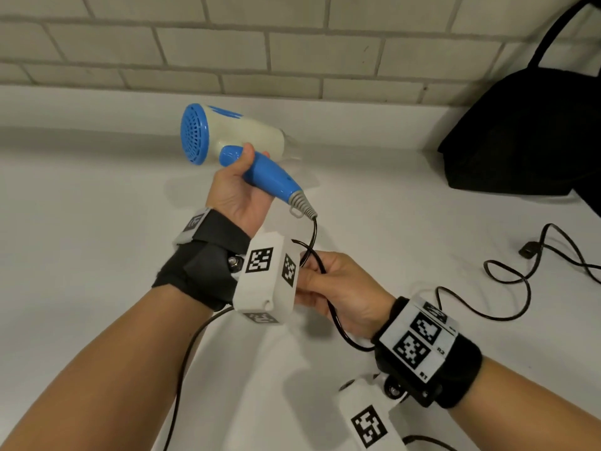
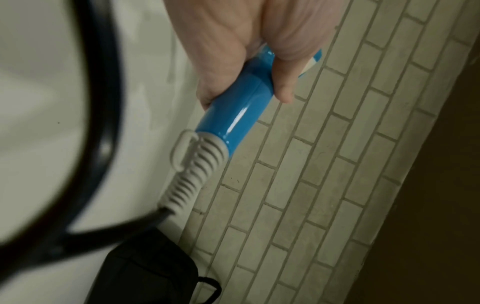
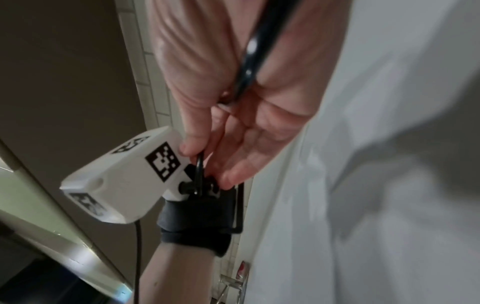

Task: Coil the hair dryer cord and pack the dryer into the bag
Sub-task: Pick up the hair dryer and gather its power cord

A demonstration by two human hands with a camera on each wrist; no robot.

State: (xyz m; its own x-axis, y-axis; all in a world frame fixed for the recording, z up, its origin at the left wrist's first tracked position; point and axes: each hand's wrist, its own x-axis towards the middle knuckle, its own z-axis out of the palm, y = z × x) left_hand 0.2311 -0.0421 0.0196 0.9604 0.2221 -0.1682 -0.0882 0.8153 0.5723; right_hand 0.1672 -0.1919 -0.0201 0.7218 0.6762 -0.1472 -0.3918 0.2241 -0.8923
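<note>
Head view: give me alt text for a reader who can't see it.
A left hand grips a blue-and-white hair dryer by its handle above a white counter, while the right hand pinches its black cord. A black bag stands against the brick wall.

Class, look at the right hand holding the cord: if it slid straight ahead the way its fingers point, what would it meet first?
Probably the camera block on the left wrist: the right hand, pinching the cord, points at it from close by. Depth is uncertain.

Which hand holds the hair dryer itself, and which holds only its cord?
The left hand grips the hair dryer by its blue handle; the right hand pinches only the black cord.
</note>
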